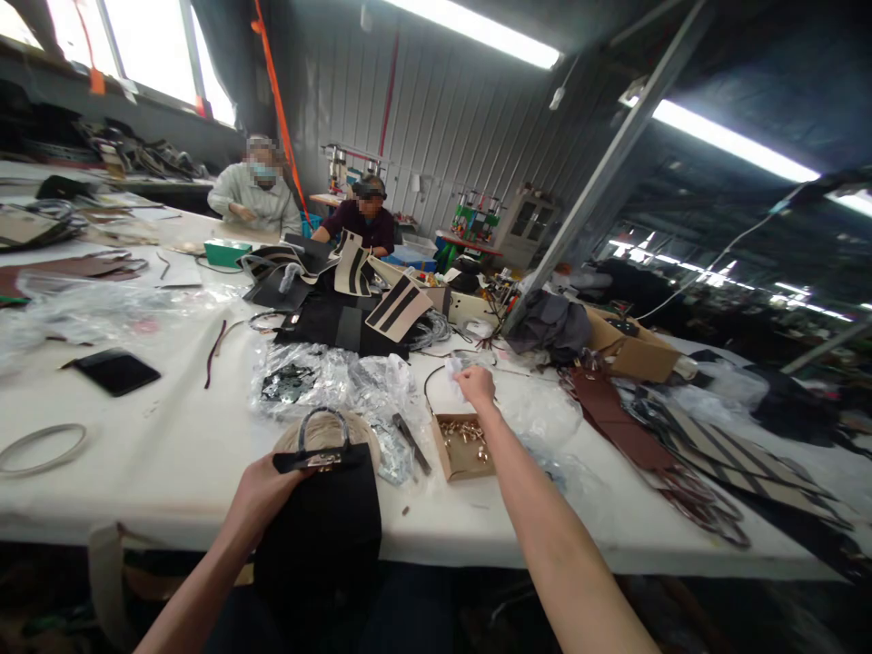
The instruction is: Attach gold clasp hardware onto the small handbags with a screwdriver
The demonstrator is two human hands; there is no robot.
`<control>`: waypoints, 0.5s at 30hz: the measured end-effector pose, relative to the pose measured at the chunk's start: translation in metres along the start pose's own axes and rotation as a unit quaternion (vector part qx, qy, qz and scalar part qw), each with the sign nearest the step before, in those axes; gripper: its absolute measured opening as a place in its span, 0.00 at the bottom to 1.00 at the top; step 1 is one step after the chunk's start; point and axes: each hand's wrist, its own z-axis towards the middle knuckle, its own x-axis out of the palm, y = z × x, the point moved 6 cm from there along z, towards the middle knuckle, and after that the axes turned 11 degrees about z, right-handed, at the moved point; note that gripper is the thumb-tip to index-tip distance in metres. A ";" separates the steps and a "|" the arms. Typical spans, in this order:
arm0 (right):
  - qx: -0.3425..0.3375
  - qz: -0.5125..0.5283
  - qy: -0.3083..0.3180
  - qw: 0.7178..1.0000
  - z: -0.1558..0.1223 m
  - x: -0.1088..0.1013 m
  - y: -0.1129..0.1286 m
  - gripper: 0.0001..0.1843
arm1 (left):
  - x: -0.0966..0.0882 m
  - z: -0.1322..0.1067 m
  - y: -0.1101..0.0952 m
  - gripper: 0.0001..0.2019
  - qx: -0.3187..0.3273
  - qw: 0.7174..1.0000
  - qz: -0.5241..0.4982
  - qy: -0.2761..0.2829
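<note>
The black bag (pixel 325 522) stands in the lower middle of the frame, left of centre, at the near edge of the white surface (pixel 204 490). From the right hand (pixel 478 389), it lies toward the lower left, well apart; the left hand (pixel 264 495) is the nearer one, touching it. The left grip is clamped on the bag's upper left edge. The right grip, near the centre of the frame, has its fingertips together, seemingly on a bit of clear plastic (pixel 452 371). Just below that hand is the open shallow box (pixel 467 467) with small gold-coloured metal pieces (pixel 460 431), partly hidden by the right forearm. A dark tool (pixel 412 443) lies between bag and box, its long axis running from upper left to lower right.

The bag is roughly upright, its arched handle (pixel 322 413) pointing to the top of the frame and its clasp (pixel 324 462) facing the viewer. Its top edge runs left to right, rising slightly rightward. The base is lost in shadow, so its full long axis cannot be told.
</note>
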 end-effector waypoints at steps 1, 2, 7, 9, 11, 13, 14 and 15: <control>-0.002 0.005 -0.001 1.000 0.001 -0.001 -0.001 0.12 | 0.000 0.000 -0.001 0.24 0.003 1.000 0.001 -0.001; -0.005 0.010 -0.002 1.000 0.002 -0.002 -0.001 0.12 | -0.001 0.000 -0.001 0.24 0.004 1.000 0.001 -0.002; -0.005 0.034 -0.002 0.999 0.010 -0.001 -0.007 0.13 | -0.003 -0.002 -0.005 0.25 0.000 1.000 -0.004 -0.005; 0.005 0.038 0.004 0.999 0.011 0.003 -0.013 0.13 | -0.002 -0.002 -0.005 0.26 -0.005 1.000 0.002 -0.003; 0.018 0.041 0.012 0.999 0.010 0.009 -0.021 0.13 | -0.001 -0.001 -0.003 0.26 -0.012 1.000 0.004 0.003; 0.033 0.047 0.018 0.998 0.006 0.016 -0.030 0.18 | 0.000 -0.001 -0.001 0.26 -0.014 1.000 -0.009 0.009; 0.040 0.051 0.022 0.998 0.003 0.020 -0.035 0.20 | 0.001 -0.001 0.000 0.26 -0.012 1.000 -0.018 0.009; 0.047 0.055 0.026 0.997 -0.001 0.025 -0.040 0.21 | 0.001 -0.001 0.000 0.26 -0.011 1.000 -0.024 0.007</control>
